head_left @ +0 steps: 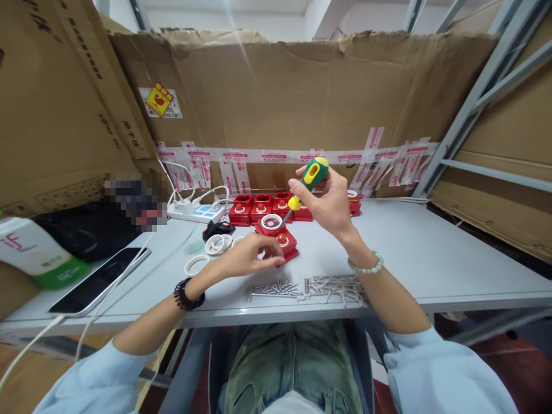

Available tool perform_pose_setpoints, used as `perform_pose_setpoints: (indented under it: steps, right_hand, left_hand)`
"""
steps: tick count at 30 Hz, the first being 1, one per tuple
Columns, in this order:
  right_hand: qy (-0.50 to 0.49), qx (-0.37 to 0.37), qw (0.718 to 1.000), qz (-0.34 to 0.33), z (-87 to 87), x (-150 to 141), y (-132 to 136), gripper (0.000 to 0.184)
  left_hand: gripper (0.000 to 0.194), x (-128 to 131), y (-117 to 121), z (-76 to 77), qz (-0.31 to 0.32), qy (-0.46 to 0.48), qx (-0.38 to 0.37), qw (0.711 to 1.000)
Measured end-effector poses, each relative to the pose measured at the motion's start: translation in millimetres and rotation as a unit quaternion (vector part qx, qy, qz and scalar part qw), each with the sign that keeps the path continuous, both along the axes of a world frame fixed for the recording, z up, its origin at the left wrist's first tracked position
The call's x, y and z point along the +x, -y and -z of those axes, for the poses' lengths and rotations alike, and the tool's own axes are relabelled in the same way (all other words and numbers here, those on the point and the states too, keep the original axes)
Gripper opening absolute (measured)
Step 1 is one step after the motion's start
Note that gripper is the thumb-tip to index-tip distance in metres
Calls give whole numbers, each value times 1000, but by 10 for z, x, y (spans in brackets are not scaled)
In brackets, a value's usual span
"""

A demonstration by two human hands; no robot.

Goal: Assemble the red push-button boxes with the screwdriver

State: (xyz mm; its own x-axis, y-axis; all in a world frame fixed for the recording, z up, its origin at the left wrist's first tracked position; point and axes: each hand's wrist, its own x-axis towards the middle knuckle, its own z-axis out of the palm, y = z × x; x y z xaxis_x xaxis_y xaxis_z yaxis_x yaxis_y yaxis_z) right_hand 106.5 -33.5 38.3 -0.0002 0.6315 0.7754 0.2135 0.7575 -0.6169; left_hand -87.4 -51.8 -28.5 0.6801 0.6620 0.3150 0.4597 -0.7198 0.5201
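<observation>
My right hand (332, 201) grips a green and yellow screwdriver (314, 174) by its handle. The shaft slants down to the left, and its tip is beside a white ring (272, 222) on a red casing (288, 240). My left hand (252, 255) is curled against the near left side of that casing, steadying it; part of the grip is hidden behind the fingers. Close in front lie a pile of small screws (280, 287) and several silver pieces with pale strings (334, 287).
Several red casings (240, 211) stand in a row at the back. Loose white rings (197, 265) and a black object (218, 230) lie left of my hand. Further left are a power strip (198, 213), a phone (101, 282) with a cable, and a white-green bottle (41, 253). Cardboard (276, 98) walls the back.
</observation>
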Motion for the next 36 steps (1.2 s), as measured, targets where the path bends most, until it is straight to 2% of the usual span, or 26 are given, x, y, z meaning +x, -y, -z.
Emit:
perform_pose_setpoints:
  steps: [4, 7, 9, 12, 17, 19, 21, 23, 26, 31, 36]
  right_hand:
    - [23, 2, 1000, 11, 48, 35, -37, 26]
    - [33, 7, 999, 14, 80, 34, -44, 25]
    - [38, 9, 999, 15, 87, 31, -41, 24]
    - [46, 15, 999, 13, 91, 36, -39, 24]
    - [62, 4, 997, 41, 123, 86, -81, 20]
    - [82, -2, 995, 54, 158, 117, -122, 18]
    - [121, -13, 991, 60, 208, 151, -172, 17]
    - [168, -46, 983, 54, 269, 185, -218, 18]
    - [238, -110, 964, 41, 365, 238, -256, 24]
    - [313, -184, 931, 26, 501, 290, -247, 44]
    - [371, -191, 909, -10, 621, 236, -242, 56]
  left_hand:
    - [12, 141, 133, 35, 72, -90, -35, 993]
    - [14, 193, 163, 73, 93, -107, -51, 989]
    - [14, 191, 167, 73, 92, -106, -37, 989]
    - [15, 127, 128, 33, 60, -70, 28, 995]
    - [18, -129, -205, -28, -80, 29, 170, 982]
    - [40, -235, -387, -15, -104, 6, 161, 981]
    - [67, -305, -532, 18, -89, -28, 101, 990]
    - [77, -326, -612, 55, -64, -51, 35, 996]
    - [73, -278, -625, 106, -52, -50, 3, 997]
    - [68, -131, -567, 205, -129, -15, 76, 989]
    - [62, -104, -558, 273, -146, -12, 102, 984]
